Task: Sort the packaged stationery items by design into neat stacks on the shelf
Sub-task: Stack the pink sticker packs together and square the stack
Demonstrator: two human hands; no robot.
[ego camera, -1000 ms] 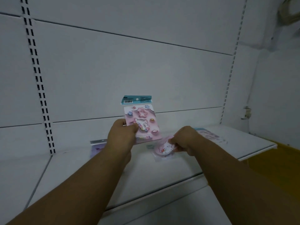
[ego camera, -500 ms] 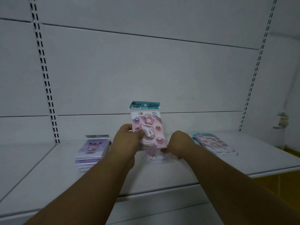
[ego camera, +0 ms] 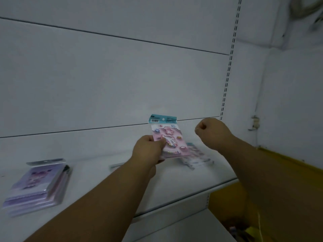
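My left hand (ego camera: 148,151) grips a pink star-design packet (ego camera: 168,137) with a teal header card, held upright above the white shelf (ego camera: 108,187). My right hand (ego camera: 210,131) is raised to the right of the packet, fingers curled into a fist with nothing visible in it. A stack of purple-design packets (ego camera: 37,184) lies at the shelf's left. A stack of pink packets (ego camera: 198,157) lies on the shelf behind and right of the held packet. Another packet's edge (ego camera: 116,165) shows behind my left forearm, mostly hidden.
White back panels (ego camera: 104,75) rise behind the shelf, with a slotted upright (ego camera: 229,67) at right. A yellow surface (ego camera: 286,163) lies beyond the shelf's right end. A lower shelf (ego camera: 183,229) sits below.
My right hand has left the round pink packet on the shelf and risen to the right as a fist. The view swung right; my left hand keeps the pink packet.
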